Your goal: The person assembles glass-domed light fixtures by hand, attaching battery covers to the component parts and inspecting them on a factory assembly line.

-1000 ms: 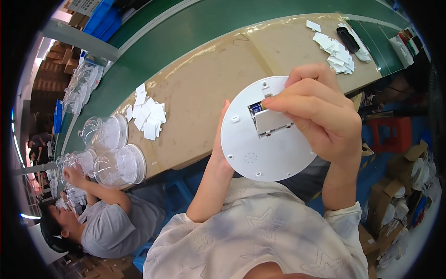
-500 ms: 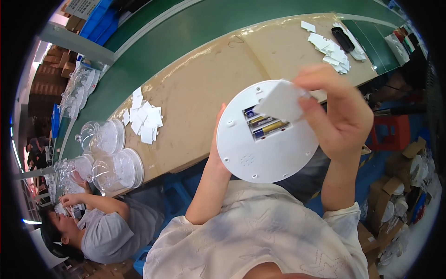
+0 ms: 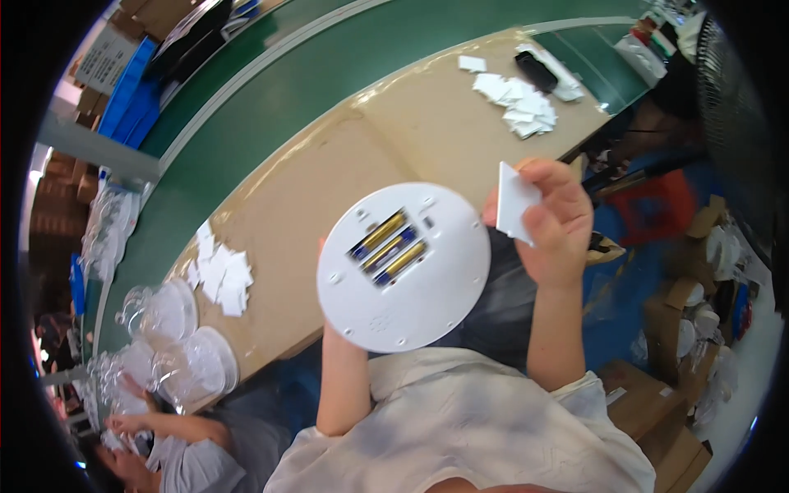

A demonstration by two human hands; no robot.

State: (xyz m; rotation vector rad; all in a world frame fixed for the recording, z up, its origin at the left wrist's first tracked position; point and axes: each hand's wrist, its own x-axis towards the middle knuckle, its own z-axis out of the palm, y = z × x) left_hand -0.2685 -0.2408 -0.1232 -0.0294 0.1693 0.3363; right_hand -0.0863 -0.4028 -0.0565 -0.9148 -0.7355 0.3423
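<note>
A round white base (image 3: 444, 271) faces me, tilted, in front of my chest. Three batteries (image 3: 389, 251) lie in its uncovered compartment, and small holes dot its face. My left hand (image 3: 322, 245) holds this base from behind at its left edge; most of the fingers are hidden. To the right of the base, my right hand (image 3: 561, 220) pinches a thin white battery cover (image 3: 514, 201) between thumb and fingers. The cover stands nearly on edge, apart from the base.
White covers lie in a left pile (image 3: 223, 275) and a right pile (image 3: 518, 100) on the brown-topped table (image 3: 320, 181). A black oblong object (image 3: 536, 71) lies beside the right pile. Clear domes on white bases (image 3: 197, 370) stand left, near a co-worker (image 3: 197, 460). Cardboard boxes (image 3: 649, 403) are at lower right.
The cover has moved off the base to the right with my right hand. The base has turned and sits lower left in view, its batteries now fully exposed. The whole view has shifted.
</note>
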